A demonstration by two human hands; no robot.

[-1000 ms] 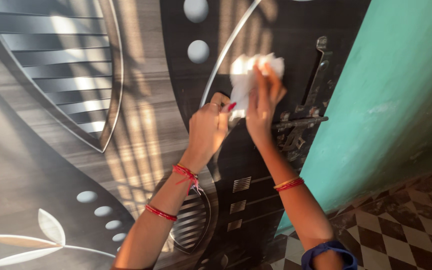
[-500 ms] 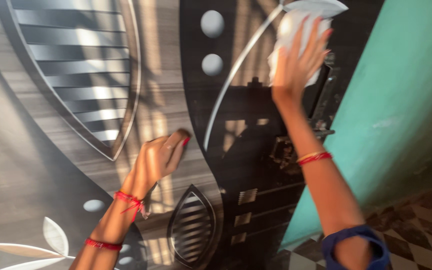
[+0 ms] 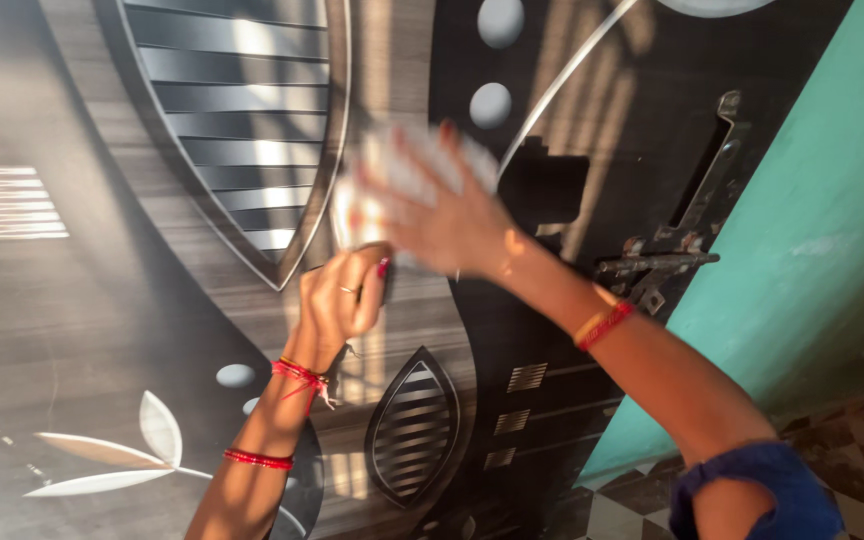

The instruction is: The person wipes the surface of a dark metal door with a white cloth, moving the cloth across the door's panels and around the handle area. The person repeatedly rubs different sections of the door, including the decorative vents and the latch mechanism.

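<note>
Head view: latch [image 3: 657,265] right of cloth [image 3: 392,165].

Warm, low sunlight falls in slatted bars across the door [image 3: 252,300], with dark shadow blocks just right of the right hand [image 3: 442,215]. That hand and its white cloth [image 3: 402,170] smear with motion blur; the left hand [image 3: 342,295] below stays sharper.

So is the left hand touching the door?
Touching: the head view shows the left hand curled with its knuckles pressed flat against the door, no gap visible.
</note>
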